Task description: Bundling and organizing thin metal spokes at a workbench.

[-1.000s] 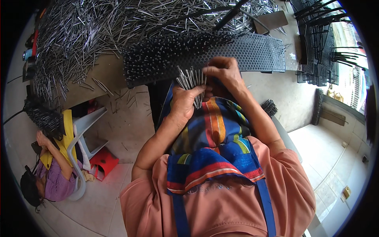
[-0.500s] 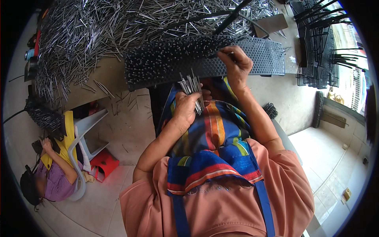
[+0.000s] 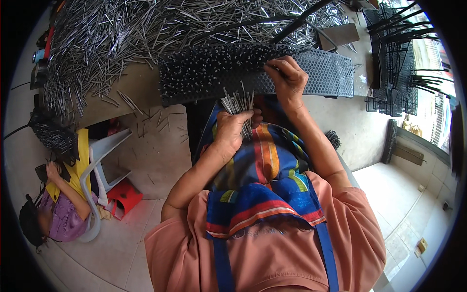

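Partly hidden rods (image 3: pixel 236 103), right hand (image 3: pixel 292 83), pinch unclear

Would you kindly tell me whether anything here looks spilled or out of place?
Yes: a few thin rods lie scattered on the floor below the table, apart from the big heap of rods on top, so they look dropped.

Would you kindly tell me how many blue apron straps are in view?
2: the left strap and the right strap, each running across the salmon shirt from the multicoloured apron to the picture's lower edge. Others may be hidden.
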